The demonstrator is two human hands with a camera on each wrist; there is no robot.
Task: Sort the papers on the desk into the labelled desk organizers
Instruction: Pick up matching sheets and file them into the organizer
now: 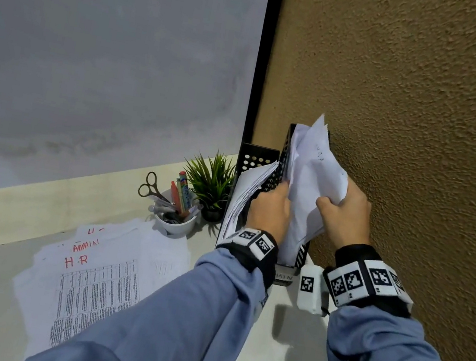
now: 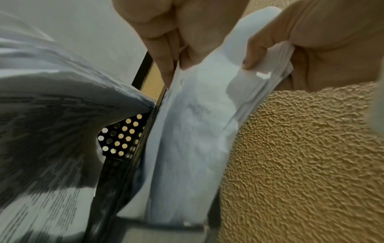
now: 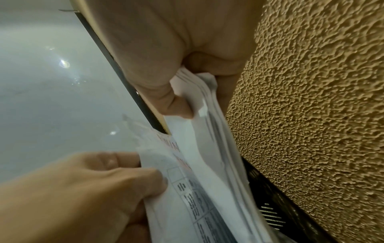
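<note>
Two black perforated organizers stand at the desk's back right against the brown wall. The right organizer [image 1: 286,271], whose label shows "MIN", holds a crumpled bundle of white papers [image 1: 314,174]. My left hand [image 1: 270,205] pinches the bundle's left sheets, and my right hand [image 1: 343,208] grips its right edge, thumb in front. In the left wrist view my left hand's fingers [image 2: 164,49] pinch a sheet [image 2: 191,131] above the organizer wall [image 2: 120,138]. In the right wrist view my right hand's thumb [image 3: 174,102] clamps several sheets [image 3: 209,118]. The left organizer [image 1: 258,158] holds a leaning stack [image 1: 247,191].
Loose printed sheets [image 1: 94,266] marked "H.R" and "ADMIN" in red lie fanned on the desk's left. A white cup [image 1: 175,220] with scissors and pens and a small green plant [image 1: 211,182] stand beside the left organizer. The textured wall [image 1: 432,119] is close on the right.
</note>
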